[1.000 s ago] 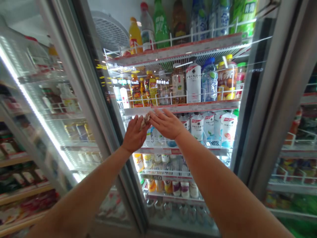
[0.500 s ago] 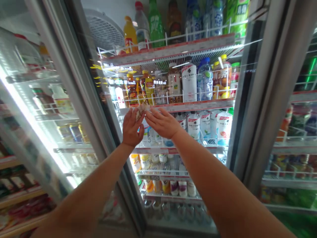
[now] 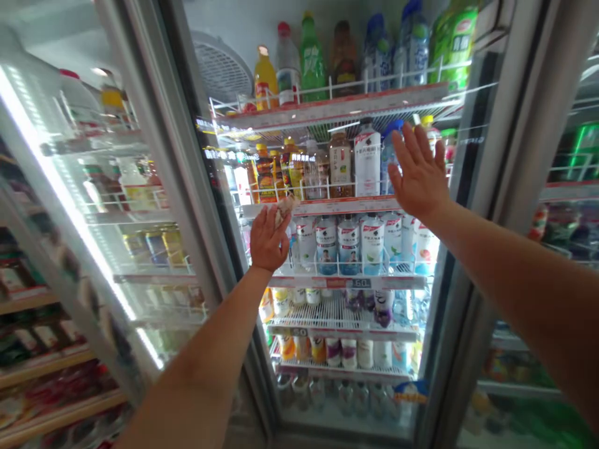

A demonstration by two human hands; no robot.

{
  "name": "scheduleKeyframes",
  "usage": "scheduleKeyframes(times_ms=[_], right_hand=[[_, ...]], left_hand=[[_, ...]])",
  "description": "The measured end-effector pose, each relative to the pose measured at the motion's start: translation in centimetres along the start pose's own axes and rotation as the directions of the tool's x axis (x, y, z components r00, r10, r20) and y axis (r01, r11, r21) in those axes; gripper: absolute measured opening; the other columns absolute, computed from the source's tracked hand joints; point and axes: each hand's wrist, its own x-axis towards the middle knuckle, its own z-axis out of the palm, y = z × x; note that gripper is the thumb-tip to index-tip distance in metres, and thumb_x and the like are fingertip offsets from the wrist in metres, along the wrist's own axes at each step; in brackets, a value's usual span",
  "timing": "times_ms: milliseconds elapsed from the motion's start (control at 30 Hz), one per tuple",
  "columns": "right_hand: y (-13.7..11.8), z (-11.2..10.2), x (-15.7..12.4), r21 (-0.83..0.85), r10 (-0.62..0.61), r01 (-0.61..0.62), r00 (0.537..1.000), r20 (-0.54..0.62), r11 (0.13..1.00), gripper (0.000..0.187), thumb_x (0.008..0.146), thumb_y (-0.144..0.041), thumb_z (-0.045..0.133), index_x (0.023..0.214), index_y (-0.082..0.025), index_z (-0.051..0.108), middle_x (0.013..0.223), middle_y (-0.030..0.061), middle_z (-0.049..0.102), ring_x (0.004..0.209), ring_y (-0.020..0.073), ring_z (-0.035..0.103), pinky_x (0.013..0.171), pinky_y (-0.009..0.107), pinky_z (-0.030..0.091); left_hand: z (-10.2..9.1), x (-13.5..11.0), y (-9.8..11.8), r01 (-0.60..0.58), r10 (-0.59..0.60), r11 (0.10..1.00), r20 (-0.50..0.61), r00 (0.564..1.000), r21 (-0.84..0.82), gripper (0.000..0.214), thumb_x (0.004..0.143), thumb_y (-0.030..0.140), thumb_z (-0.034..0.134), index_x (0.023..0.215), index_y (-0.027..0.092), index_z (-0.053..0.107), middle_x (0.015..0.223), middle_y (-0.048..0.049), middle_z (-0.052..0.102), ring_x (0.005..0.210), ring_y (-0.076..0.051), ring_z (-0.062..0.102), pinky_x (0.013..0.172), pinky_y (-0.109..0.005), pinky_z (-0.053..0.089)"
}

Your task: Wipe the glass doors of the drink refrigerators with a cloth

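Note:
My left hand (image 3: 269, 240) presses a crumpled whitish cloth (image 3: 285, 209) under its fingertips against the glass door (image 3: 337, 390) of a drinks fridge. Whether it is a rag or paper tissue I cannot tell. To the right and higher up, my right hand (image 3: 418, 171) is spread at the glass, fingers apart and holding nothing. It hides part of a blue-capped bottle (image 3: 388, 159). Behind the glass, between the hands, stand a brown tea bottle (image 3: 341, 165) and a white-labelled bottle (image 3: 368, 159).
Wire shelves with several rows of bottles fill the fridge. Metal door frames (image 3: 196, 168) stand on the left and the right (image 3: 496, 206). A neighbouring fridge section (image 3: 140, 218) and stocked wooden shelves (image 3: 65, 365) are at the left. Lights reflect in the glass.
My right hand has moved away from the left, up and to the right, and its fingers have spread. The left hand stays on the cloth. The view has shifted slightly.

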Motion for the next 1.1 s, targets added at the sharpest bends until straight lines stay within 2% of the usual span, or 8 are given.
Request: scheduleKeyframes(times_ms=[100, 200, 367, 667, 833, 1000, 1033, 1100], right_hand=[[0.2, 0.3, -1.4, -0.052, 0.029, -0.026, 0.997, 0.07, 0.998, 0.066, 0.106, -0.048, 0.028, 0.167, -0.023, 0.019, 0.173, 0.005, 0.012, 0.161, 0.0312, 0.01, 0.13, 0.065, 0.013], [-0.3, 0.8, -2.1, -0.065, 0.044, -0.039, 0.997, 0.065, 0.997, 0.066, 0.106, -0.049, 0.027, 0.167, -0.023, 0.019, 0.174, 0.0048, 0.01, 0.162, 0.0298, 0.007, 0.131, 0.063, 0.009], [-0.2, 0.8, -1.9, -0.029, 0.029, -0.027, 0.998, 0.061, 0.999, 0.068, 0.106, -0.05, 0.028, 0.167, -0.022, 0.017, 0.174, 0.006, 0.01, 0.162, 0.0314, 0.005, 0.13, 0.064, 0.009], [0.2, 0.4, -1.9, 0.004, 0.009, -0.01, 0.993, 0.115, 1.0, 0.074, 0.104, -0.058, 0.028, 0.168, -0.023, 0.012, 0.174, 0.004, 0.005, 0.162, 0.0319, -0.003, 0.13, 0.065, 0.005], [0.1, 0.6, -2.2, -0.018, -0.01, 0.011, 0.997, 0.073, 1.0, 0.073, 0.105, -0.057, 0.03, 0.167, -0.022, 0.013, 0.174, 0.005, 0.005, 0.162, 0.0304, -0.001, 0.131, 0.063, 0.005], [0.1, 0.5, -2.5, -0.017, -0.033, 0.033, 0.998, 0.045, 0.999, 0.074, 0.106, -0.056, 0.028, 0.168, -0.019, 0.012, 0.174, 0.0068, 0.005, 0.162, 0.0306, 0.0, 0.13, 0.063, 0.003], [0.2, 0.6, -2.6, -0.023, -0.033, 0.034, 0.998, 0.047, 0.999, 0.075, 0.106, -0.057, 0.029, 0.168, -0.019, 0.011, 0.174, 0.007, 0.006, 0.162, 0.0308, 0.0, 0.13, 0.064, 0.003], [0.4, 0.9, -2.6, -0.035, -0.039, 0.04, 0.999, 0.033, 0.999, 0.077, 0.105, -0.059, 0.03, 0.168, -0.02, 0.011, 0.174, 0.0075, 0.006, 0.162, 0.031, 0.001, 0.13, 0.064, 0.004]], left_hand=[[0.0, 0.1, 0.2, 0.002, -0.001, 1.0, -0.024, 1.0, 0.022, 0.051, 0.092, 0.017, 0.053, 0.141, 0.023, 0.066, 0.164, -0.0059, 0.04, 0.156, -0.027, 0.03, 0.127, -0.049, 0.033], [0.0, 0.0, 0.3, 0.018, -0.016, 0.999, -0.041, 0.999, 0.035, 0.052, 0.092, 0.017, 0.053, 0.142, 0.025, 0.066, 0.166, -0.0047, 0.037, 0.156, -0.028, 0.032, 0.127, -0.05, 0.032], [0.2, -0.3, 0.4, 0.046, -0.044, 0.997, -0.042, 0.998, 0.054, 0.053, 0.092, 0.018, 0.054, 0.143, 0.026, 0.065, 0.167, -0.002, 0.036, 0.155, -0.027, 0.034, 0.126, -0.051, 0.035], [0.5, -0.6, 0.2, 0.043, -0.041, 0.999, -0.096, 0.995, 0.017, 0.053, 0.096, 0.019, 0.052, 0.148, 0.025, 0.059, 0.171, -0.0036, 0.027, 0.156, -0.028, 0.032, 0.127, -0.049, 0.033], [0.7, -0.8, 0.1, 0.101, -0.1, 0.995, -0.112, 0.989, 0.003, 0.062, 0.1, 0.024, 0.049, 0.161, 0.022, 0.042, 0.17, -0.0078, 0.029, 0.156, -0.028, 0.03, 0.129, -0.051, 0.029], [1.0, -1.4, -0.5, 0.261, -0.26, 0.965, -0.187, 0.947, -0.016, 0.068, 0.105, 0.017, 0.035, 0.169, 0.015, 0.013, 0.173, -0.0135, 0.012, 0.161, -0.029, 0.008, 0.133, -0.058, 0.01], [1.0, -1.5, -0.5, 0.252, -0.252, 0.968, -0.175, 0.952, -0.022, 0.068, 0.105, 0.017, 0.036, 0.169, 0.015, 0.014, 0.173, -0.0133, 0.011, 0.162, -0.029, 0.005, 0.133, -0.058, 0.01], [0.9, -1.6, -0.3, 0.161, -0.164, 0.986, -0.091, 0.982, -0.04, 0.065, 0.103, 0.019, 0.042, 0.166, 0.02, 0.03, 0.171, -0.0099, 0.024, 0.161, -0.029, 0.01, 0.133, -0.056, 0.015]])
